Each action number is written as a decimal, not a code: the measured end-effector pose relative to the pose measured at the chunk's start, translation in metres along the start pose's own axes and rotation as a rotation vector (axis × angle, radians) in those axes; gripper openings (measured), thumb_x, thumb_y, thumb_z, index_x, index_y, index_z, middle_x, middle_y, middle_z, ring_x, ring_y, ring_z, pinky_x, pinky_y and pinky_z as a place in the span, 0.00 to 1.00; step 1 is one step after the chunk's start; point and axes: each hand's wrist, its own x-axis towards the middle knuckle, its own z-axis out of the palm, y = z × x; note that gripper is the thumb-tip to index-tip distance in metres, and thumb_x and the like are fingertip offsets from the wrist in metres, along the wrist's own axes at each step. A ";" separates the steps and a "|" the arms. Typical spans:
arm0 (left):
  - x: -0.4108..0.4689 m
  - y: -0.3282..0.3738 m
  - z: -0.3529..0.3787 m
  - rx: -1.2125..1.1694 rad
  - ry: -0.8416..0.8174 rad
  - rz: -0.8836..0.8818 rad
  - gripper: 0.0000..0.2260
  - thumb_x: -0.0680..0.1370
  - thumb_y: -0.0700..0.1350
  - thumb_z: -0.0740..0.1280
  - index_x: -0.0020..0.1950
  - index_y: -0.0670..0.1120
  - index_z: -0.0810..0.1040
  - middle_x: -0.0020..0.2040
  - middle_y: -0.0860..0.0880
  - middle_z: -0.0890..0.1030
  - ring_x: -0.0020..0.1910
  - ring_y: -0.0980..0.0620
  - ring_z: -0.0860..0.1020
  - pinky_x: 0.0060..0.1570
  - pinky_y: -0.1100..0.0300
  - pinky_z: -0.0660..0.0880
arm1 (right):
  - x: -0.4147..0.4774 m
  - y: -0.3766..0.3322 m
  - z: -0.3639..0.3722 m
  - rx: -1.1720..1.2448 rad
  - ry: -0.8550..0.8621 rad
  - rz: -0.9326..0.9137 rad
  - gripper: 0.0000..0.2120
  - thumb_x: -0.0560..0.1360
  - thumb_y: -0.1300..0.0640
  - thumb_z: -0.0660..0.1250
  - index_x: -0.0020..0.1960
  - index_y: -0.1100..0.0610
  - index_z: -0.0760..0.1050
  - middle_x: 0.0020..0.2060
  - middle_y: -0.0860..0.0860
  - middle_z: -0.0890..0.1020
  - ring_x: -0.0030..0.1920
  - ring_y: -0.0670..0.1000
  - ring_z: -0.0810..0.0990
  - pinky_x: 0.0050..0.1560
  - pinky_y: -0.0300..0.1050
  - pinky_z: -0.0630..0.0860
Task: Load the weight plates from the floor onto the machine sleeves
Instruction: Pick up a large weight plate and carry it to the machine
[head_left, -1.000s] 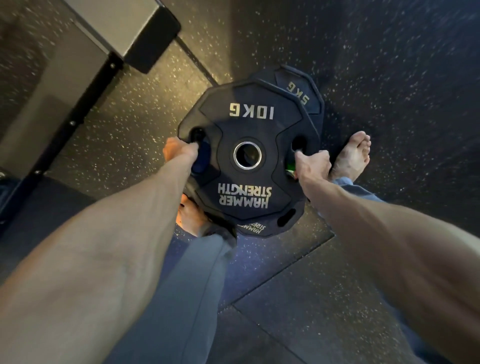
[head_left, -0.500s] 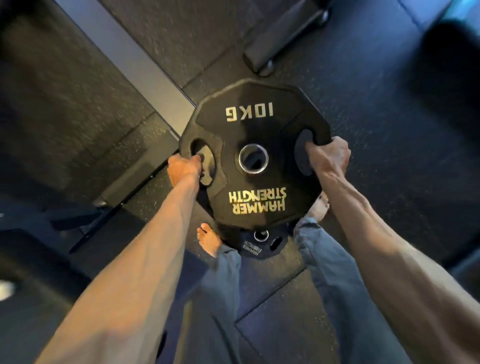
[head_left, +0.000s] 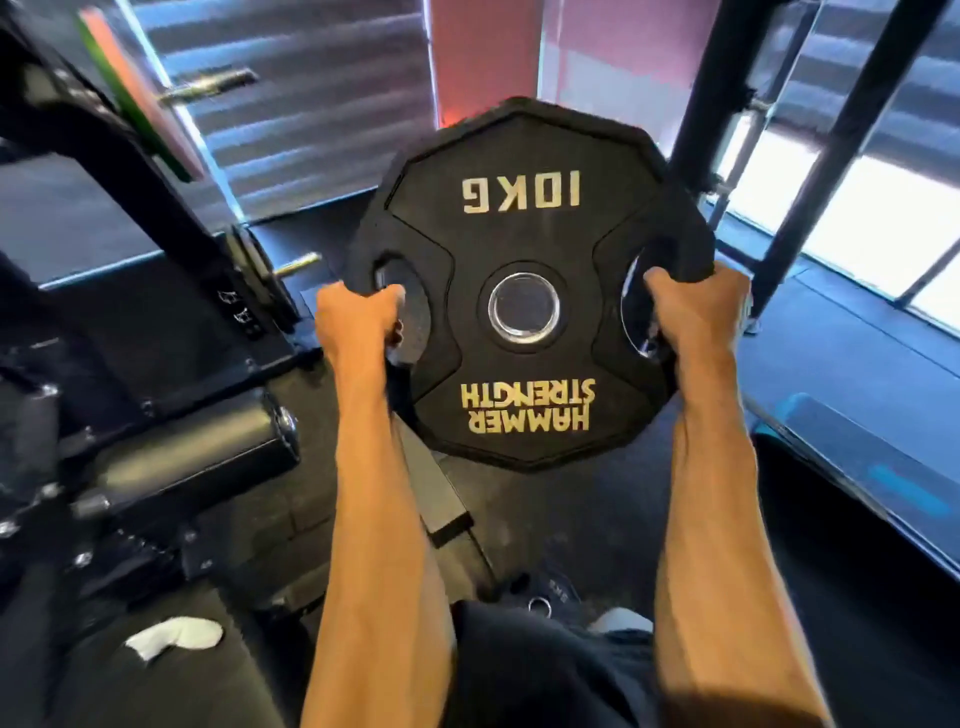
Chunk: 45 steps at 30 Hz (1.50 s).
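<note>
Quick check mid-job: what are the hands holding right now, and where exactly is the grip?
Both hands hold the 10KG plate in the air: the left hand grips its left handle cutout, the right hand its right one.

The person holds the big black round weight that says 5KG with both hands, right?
Almost. The head view shows the black rubber weight plate reads 10KG, not 5KG. The left hand and right hand do both hold it.

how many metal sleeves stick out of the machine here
2. The upper sleeve is at top left, beside a blurred coloured plate. The lower sleeve is mid-left, just left of the held 10kg plate. More may be hidden behind that plate.
</note>
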 end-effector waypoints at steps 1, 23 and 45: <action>-0.004 0.018 -0.006 -0.034 0.026 0.018 0.10 0.71 0.42 0.71 0.34 0.43 0.72 0.33 0.49 0.76 0.35 0.48 0.74 0.31 0.59 0.68 | 0.006 -0.015 -0.006 0.037 0.007 -0.046 0.17 0.71 0.52 0.72 0.57 0.59 0.80 0.48 0.53 0.83 0.52 0.55 0.83 0.43 0.42 0.72; 0.151 0.120 0.099 -0.223 0.321 0.118 0.12 0.69 0.39 0.72 0.30 0.46 0.72 0.26 0.51 0.75 0.27 0.52 0.76 0.35 0.55 0.74 | 0.215 -0.116 0.128 0.165 -0.099 -0.217 0.13 0.66 0.52 0.73 0.48 0.56 0.79 0.42 0.52 0.84 0.44 0.57 0.84 0.48 0.55 0.82; 0.647 0.278 0.499 -0.155 -0.105 0.130 0.11 0.62 0.47 0.68 0.31 0.39 0.79 0.25 0.45 0.79 0.25 0.47 0.79 0.34 0.50 0.80 | 0.658 -0.194 0.439 0.141 0.220 -0.035 0.20 0.61 0.46 0.69 0.48 0.57 0.80 0.40 0.56 0.85 0.40 0.59 0.85 0.40 0.52 0.84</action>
